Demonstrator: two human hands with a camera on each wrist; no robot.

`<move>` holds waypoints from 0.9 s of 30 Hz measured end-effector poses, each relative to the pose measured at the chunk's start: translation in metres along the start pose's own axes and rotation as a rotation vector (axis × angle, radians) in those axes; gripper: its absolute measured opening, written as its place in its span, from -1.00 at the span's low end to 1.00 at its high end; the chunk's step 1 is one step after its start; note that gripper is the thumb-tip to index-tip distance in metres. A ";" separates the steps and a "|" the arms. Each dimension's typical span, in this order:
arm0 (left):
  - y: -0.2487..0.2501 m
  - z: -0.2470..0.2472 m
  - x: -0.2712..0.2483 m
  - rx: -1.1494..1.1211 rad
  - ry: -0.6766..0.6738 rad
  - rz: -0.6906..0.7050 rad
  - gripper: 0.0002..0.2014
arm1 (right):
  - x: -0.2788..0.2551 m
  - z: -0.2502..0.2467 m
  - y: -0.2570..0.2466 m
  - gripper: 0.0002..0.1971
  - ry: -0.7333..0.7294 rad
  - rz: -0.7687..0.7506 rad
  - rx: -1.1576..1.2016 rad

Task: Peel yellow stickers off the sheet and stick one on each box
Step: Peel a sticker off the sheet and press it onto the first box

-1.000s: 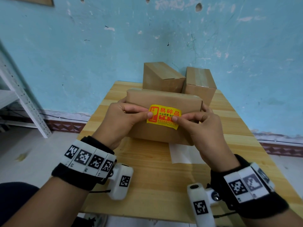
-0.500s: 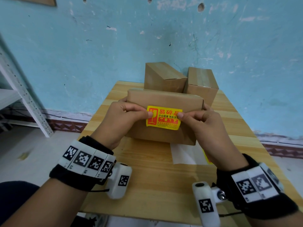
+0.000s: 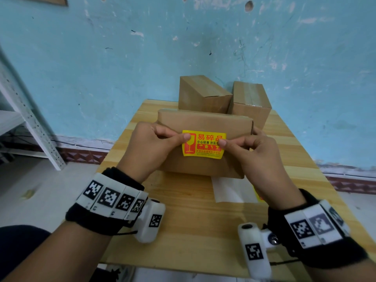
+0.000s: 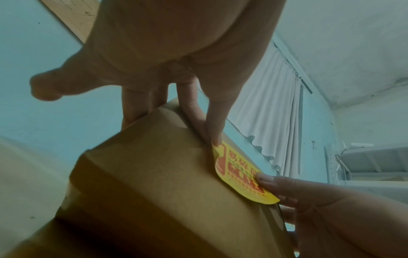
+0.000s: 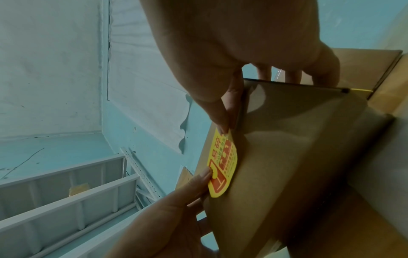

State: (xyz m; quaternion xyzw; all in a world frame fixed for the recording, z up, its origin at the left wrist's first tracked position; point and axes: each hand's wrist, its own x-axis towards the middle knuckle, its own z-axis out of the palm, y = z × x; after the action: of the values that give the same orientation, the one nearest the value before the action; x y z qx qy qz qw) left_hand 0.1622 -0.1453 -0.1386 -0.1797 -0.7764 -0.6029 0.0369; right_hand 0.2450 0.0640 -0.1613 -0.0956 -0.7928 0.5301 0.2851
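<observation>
- While the near box [image 3: 205, 123] stands on the wooden table [image 3: 183, 210], the head view shows the yellow sticker [image 3: 203, 144] on the side of this box that faces the person. The left hand [image 3: 151, 145] presses its thumb on the sticker's left end, the right hand [image 3: 258, 153] on the right end; the other fingers curl round the box's edges. Two more boxes [image 3: 203, 92] stand behind the near box, and the white sheet [image 3: 230, 190] lies just in front of it.
- In the left wrist view, a fingertip [image 4: 215, 139] lies on the sticker [image 4: 240, 174].
- In the right wrist view, the sticker's [image 5: 223, 164] lower edge curls off the cardboard.
</observation>
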 end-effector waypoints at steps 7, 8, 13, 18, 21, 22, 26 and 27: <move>-0.001 0.008 0.002 -0.066 0.033 0.027 -0.88 | 0.000 0.006 -0.001 -0.80 0.064 -0.002 0.041; -0.001 0.009 0.002 -0.095 0.044 0.038 -0.88 | -0.001 0.006 -0.001 -0.80 0.074 -0.002 0.053; -0.007 0.011 0.006 -0.166 0.055 0.081 -0.84 | -0.001 0.004 0.001 -0.75 0.088 -0.012 0.098; -0.011 0.014 0.005 -0.184 0.088 0.024 -0.86 | -0.001 0.008 0.007 -0.75 0.113 -0.018 0.085; -0.011 0.015 0.004 -0.173 0.088 0.023 -0.85 | -0.003 0.009 0.007 -0.84 0.140 -0.024 0.070; -0.011 0.015 0.004 -0.163 0.091 0.029 -0.85 | -0.002 0.009 0.006 -0.86 0.143 -0.023 0.061; -0.010 0.014 0.003 -0.120 0.061 0.035 -0.84 | -0.001 0.008 0.005 -0.90 0.139 -0.004 0.038; -0.010 0.013 0.003 -0.101 0.051 0.035 -0.84 | -0.002 0.008 0.005 -0.89 0.142 -0.005 0.028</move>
State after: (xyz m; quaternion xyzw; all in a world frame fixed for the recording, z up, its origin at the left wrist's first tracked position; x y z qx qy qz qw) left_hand 0.1583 -0.1339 -0.1501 -0.1797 -0.7405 -0.6449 0.0580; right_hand 0.2411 0.0590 -0.1683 -0.1268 -0.7633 0.5323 0.3434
